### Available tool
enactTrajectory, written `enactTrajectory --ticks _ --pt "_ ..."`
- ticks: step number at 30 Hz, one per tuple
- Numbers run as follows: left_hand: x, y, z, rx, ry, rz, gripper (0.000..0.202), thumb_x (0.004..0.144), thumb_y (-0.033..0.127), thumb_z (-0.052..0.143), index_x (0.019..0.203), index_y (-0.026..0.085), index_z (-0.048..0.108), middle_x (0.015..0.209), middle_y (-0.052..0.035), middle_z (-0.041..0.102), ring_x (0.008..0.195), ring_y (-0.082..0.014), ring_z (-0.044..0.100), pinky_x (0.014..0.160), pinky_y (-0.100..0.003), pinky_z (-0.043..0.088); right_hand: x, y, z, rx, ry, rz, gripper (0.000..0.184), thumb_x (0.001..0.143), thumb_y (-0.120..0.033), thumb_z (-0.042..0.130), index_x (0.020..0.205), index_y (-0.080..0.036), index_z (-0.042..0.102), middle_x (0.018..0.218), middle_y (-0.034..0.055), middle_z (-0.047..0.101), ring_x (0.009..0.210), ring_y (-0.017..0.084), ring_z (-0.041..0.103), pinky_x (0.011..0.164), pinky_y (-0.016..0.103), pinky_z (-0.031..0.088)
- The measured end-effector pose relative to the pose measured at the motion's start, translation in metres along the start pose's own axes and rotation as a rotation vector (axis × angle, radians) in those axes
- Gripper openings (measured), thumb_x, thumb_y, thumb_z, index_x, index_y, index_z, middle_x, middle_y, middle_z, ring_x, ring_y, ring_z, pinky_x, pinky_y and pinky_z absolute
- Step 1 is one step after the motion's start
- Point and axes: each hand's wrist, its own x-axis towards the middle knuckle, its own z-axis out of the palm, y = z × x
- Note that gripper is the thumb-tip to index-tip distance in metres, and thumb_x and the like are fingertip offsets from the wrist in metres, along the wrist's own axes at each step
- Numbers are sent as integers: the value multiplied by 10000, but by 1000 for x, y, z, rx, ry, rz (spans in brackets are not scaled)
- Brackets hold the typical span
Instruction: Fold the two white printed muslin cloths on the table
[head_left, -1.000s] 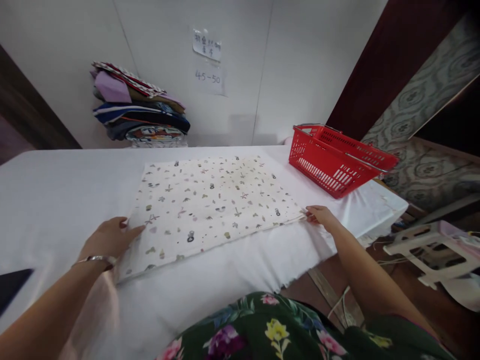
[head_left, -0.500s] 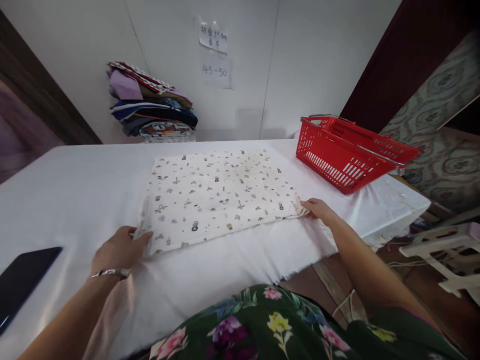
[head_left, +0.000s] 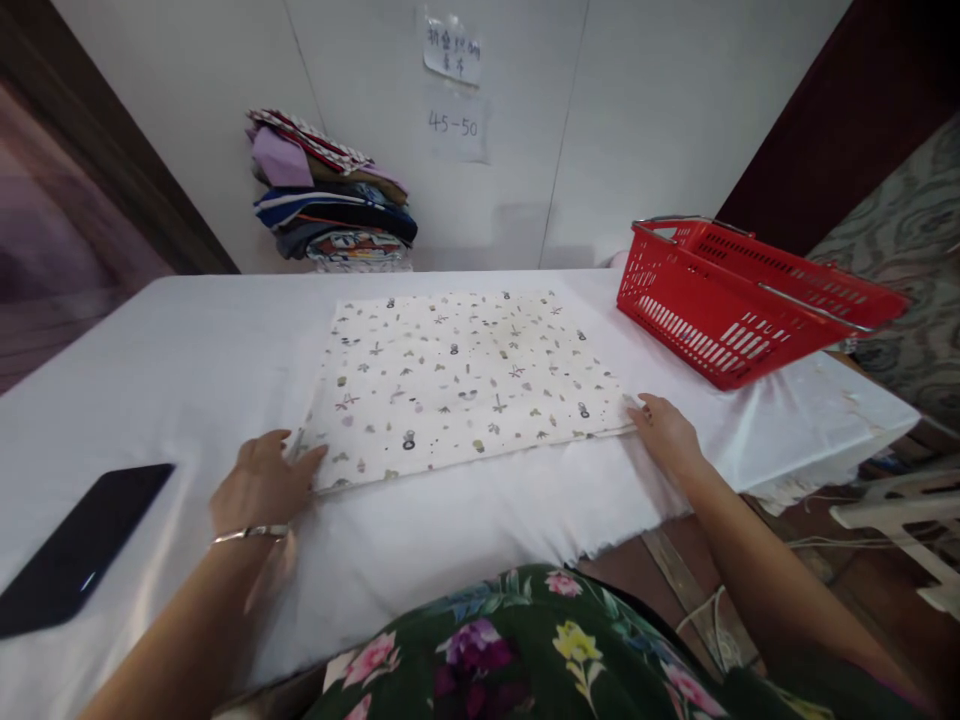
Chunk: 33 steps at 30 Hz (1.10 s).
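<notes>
A cream cloth (head_left: pixel 465 380) printed with small motifs lies flat on the white-covered table (head_left: pixel 172 370). My left hand (head_left: pixel 259 485), with a metal bangle at the wrist, rests at the cloth's near left corner, its fingers curled onto the edge. At the near right corner my right hand (head_left: pixel 667 435) lies with the fingertips closed on the fabric's edge.
A red plastic basket (head_left: pixel 735 305) stands at the table's right end. A stack of folded fabrics (head_left: pixel 330 195) sits against the back wall. A dark phone (head_left: pixel 79 550) lies at the near left. A white stool (head_left: pixel 907 535) stands on the floor to the right.
The near edge of the cloth has shifted away from me, and both hands stay at its near corners. The view has swung left, bringing the phone into sight.
</notes>
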Motion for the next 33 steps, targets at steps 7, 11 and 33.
enactTrajectory --ticks 7,11,33 --pt "-23 19 34 -77 111 833 403 859 474 416 1088 194 592 1197 -99 554 1144 -222 477 1001 -367 367 -11 -25 9 236 -21 -611 240 806 -252 505 1006 -231 637 1153 76 594 1154 233 467 976 430 373" --pt "-23 30 43 -91 -5 939 334 875 413 408 1053 230 624 1168 -80 581 1111 -208 505 989 -365 384 -9 -26 14 198 -82 -646 329 765 -194 507 1070 -232 624 1161 77 579 1134 238 476 960 437 377" --pt "-16 35 41 -166 44 951 349 901 365 338 937 230 657 1028 -44 634 966 -164 570 904 -272 433 -3 -28 15 210 -59 -613 305 924 -307 386 955 -182 662 993 110 626 950 221 537 848 388 448"
